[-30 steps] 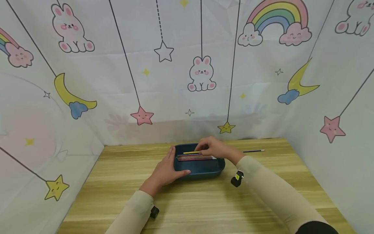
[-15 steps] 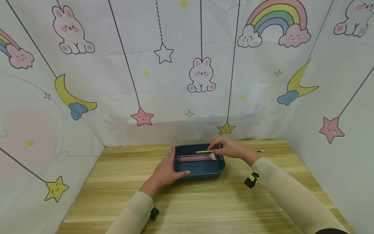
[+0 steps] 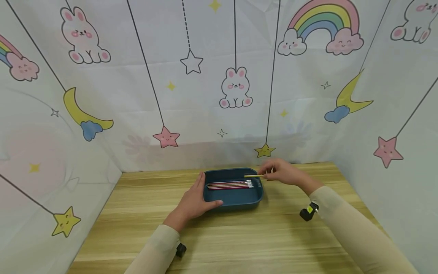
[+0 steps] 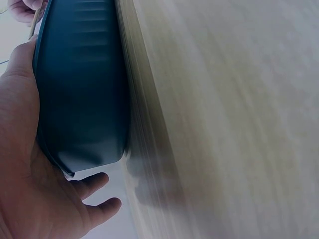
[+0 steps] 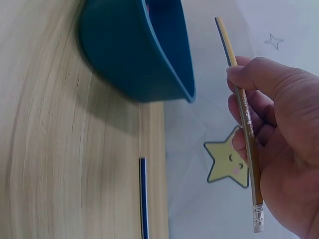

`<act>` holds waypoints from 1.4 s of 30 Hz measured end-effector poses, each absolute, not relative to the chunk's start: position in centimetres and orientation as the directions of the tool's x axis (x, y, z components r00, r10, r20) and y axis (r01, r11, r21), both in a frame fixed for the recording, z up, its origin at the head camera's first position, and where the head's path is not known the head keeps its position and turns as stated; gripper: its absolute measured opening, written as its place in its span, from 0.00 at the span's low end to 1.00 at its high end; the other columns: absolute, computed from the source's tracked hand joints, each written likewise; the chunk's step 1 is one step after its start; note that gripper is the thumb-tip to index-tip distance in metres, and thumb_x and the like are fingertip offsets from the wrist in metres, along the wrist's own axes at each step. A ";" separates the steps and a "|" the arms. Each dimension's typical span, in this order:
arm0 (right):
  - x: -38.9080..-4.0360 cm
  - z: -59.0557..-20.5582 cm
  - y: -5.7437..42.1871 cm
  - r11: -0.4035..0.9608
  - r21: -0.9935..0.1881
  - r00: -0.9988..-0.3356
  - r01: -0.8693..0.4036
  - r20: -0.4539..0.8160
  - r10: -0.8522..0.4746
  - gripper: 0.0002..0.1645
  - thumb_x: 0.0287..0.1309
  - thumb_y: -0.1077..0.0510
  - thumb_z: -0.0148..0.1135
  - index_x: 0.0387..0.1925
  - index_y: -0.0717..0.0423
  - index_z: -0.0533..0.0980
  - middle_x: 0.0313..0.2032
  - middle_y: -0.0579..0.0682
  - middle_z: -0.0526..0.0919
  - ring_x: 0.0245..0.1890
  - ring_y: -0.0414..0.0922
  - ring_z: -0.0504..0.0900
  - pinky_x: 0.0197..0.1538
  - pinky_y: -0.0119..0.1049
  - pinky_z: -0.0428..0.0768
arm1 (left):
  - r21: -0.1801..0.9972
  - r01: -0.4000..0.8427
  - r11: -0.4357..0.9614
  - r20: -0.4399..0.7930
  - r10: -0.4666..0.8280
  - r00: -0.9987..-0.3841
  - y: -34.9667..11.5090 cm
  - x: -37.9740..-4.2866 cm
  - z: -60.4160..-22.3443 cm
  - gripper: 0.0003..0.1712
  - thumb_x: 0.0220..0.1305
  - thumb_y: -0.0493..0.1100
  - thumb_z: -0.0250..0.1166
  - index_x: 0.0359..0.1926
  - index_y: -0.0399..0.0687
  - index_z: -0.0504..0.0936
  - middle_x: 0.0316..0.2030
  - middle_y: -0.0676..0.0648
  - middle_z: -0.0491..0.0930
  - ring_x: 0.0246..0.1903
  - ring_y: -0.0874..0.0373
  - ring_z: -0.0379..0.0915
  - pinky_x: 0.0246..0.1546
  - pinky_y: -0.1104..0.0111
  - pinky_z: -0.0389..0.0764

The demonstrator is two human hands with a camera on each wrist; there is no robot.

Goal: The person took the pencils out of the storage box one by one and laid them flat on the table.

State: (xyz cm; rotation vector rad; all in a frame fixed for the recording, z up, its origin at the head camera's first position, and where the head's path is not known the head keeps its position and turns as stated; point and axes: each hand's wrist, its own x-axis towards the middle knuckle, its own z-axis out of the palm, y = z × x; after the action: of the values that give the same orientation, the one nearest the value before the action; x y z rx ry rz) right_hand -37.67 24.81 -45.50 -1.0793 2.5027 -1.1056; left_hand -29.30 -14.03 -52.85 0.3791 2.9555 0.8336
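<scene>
A dark blue tray (image 3: 236, 198) stands on the table with several pencils (image 3: 229, 185) in it, side by side, their white eraser ends to the right. Against its left end and front rim rests my left hand (image 3: 189, 203), fingers straight and thumb spread along the front. The left wrist view shows this hand (image 4: 45, 194) around the tray's corner (image 4: 84, 99). Just past the right end, my right hand (image 3: 282, 173) pinches a yellow pencil (image 3: 252, 176), whose tip reaches over the tray. Up close, that pencil (image 5: 249, 129) has a metal band and a pale eraser.
A blue pencil (image 5: 144, 199) lies on the table right of the tray; my right hand hides it in the head view. The wood-patterned table (image 3: 236, 239) is bordered by printed white cloth walls (image 3: 205, 114) at the back and both sides.
My right hand has moved right with the yellow pencil, from above the tray to beyond its right end. The left hand and the tray have kept their place.
</scene>
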 end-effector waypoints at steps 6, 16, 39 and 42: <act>-37.3 -45.5 26.4 0.494 -0.698 -0.742 -0.518 0.080 -0.665 0.12 0.76 0.66 0.68 0.51 0.53 0.92 0.50 0.52 0.89 0.44 0.47 0.84 0.45 0.41 0.84 | 0.522 0.221 0.824 0.017 0.249 -0.968 -14.0 -29.2 -52.9 0.79 0.61 0.82 0.72 0.91 0.44 0.40 0.90 0.42 0.39 0.83 0.35 0.56 0.78 0.36 0.64; -37.3 -45.5 29.0 0.543 -0.683 -0.774 -0.489 0.054 -0.630 0.11 0.77 0.65 0.68 0.53 0.58 0.91 0.54 0.53 0.89 0.49 0.49 0.85 0.49 0.42 0.85 | 0.522 0.217 0.825 0.009 0.249 -0.969 -14.1 -29.2 -52.8 0.79 0.61 0.82 0.71 0.91 0.44 0.39 0.90 0.42 0.38 0.83 0.35 0.55 0.78 0.37 0.64; -38.2 -47.2 32.7 0.627 -0.645 -0.831 -0.437 0.022 -0.556 0.11 0.77 0.65 0.68 0.52 0.55 0.92 0.52 0.53 0.89 0.49 0.49 0.84 0.48 0.44 0.83 | 0.513 0.222 0.830 0.014 0.250 -0.968 -14.2 -29.4 -53.0 0.79 0.62 0.82 0.71 0.91 0.44 0.39 0.90 0.41 0.39 0.83 0.35 0.56 0.77 0.38 0.66; -38.3 -47.6 33.0 0.619 -0.656 -0.832 -0.433 0.027 -0.554 0.11 0.77 0.65 0.68 0.53 0.58 0.91 0.53 0.56 0.90 0.50 0.51 0.85 0.49 0.42 0.84 | 0.511 0.223 0.830 0.014 0.251 -0.968 -14.2 -29.4 -53.1 0.79 0.62 0.82 0.71 0.91 0.44 0.39 0.90 0.41 0.39 0.83 0.35 0.56 0.77 0.38 0.66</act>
State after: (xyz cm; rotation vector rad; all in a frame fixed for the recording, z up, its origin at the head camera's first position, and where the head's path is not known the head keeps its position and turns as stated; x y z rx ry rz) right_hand -38.26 33.04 -47.59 -0.8193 2.6630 -1.0075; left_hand -29.41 -14.21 -53.09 0.3830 2.9534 0.8153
